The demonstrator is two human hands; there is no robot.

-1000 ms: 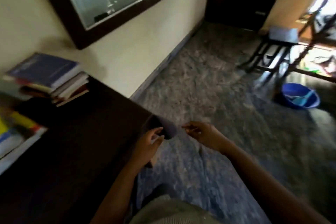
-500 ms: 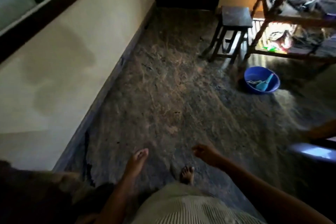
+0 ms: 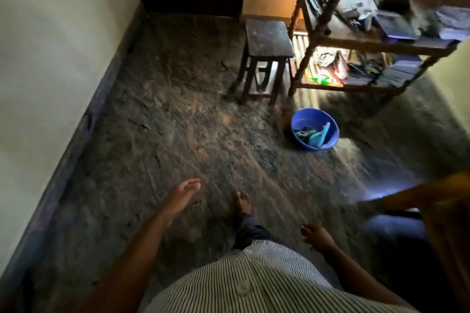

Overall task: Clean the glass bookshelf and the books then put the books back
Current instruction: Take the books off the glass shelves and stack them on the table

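Your left hand (image 3: 184, 192): arm bare, stretched forward from lower left, fingers straight and close together, empty. Your right hand (image 3: 316, 236): lower, nearer your body, forearm bare, fingers loosely spread, empty. Hands well apart. Your bare foot (image 3: 243, 202): set forward between the two hands, dark trouser leg (image 3: 250, 227) behind it.

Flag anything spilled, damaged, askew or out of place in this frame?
Nothing spilled or broken. The blue basin sits upright on the floor beside the wooden rack, holding bluish items. The rack's shelves are cluttered. The left hand and right hand hold nothing; no bookshelf or books in view.
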